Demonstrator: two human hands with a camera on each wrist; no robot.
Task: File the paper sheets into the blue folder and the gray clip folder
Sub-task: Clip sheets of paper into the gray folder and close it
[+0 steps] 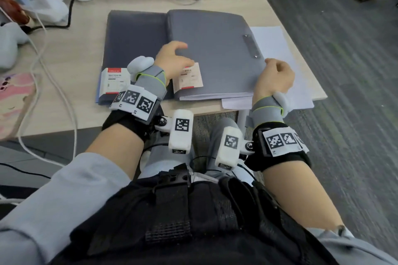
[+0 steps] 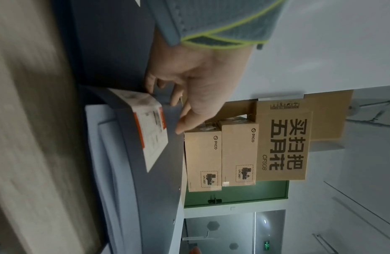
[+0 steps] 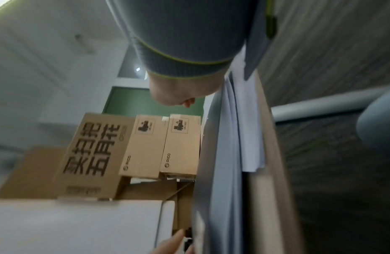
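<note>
- The blue folder (image 1: pixel 129 45) lies flat on the left part of the desk (image 1: pixel 75 60), a white label (image 1: pixel 115 80) on its near corner, and its right edge is tucked under the gray clip folder (image 1: pixel 211 49).
- The left hand (image 1: pixel 174 58) rests on the gray clip folder's cover near its left edge; in the left wrist view the fingers (image 2: pixel 185 123) curl round that edge and pinch it beside the cover's own white label (image 2: pixel 150 127).
- The gray clip folder lies closed in the middle of the desk, a metal clip bar (image 1: pixel 251 46) along its right side and white sheet edges showing under its near edge.
- The right hand (image 1: pixel 275 77) sits at the folder's right edge with fingers curled in; whether they grip the cover or any paper I cannot tell.
- Loose paper sheets (image 1: pixel 280 49) lie under and right of the folder, overhanging the desk's near corner.
- Judgement: the cover looks thin, smooth plastic, light and bendy, so a single pinch would let it flex; the free left edge is the place to lift. The sheets are limp and slide easily, best taken as a squared stack by one edge.
</note>
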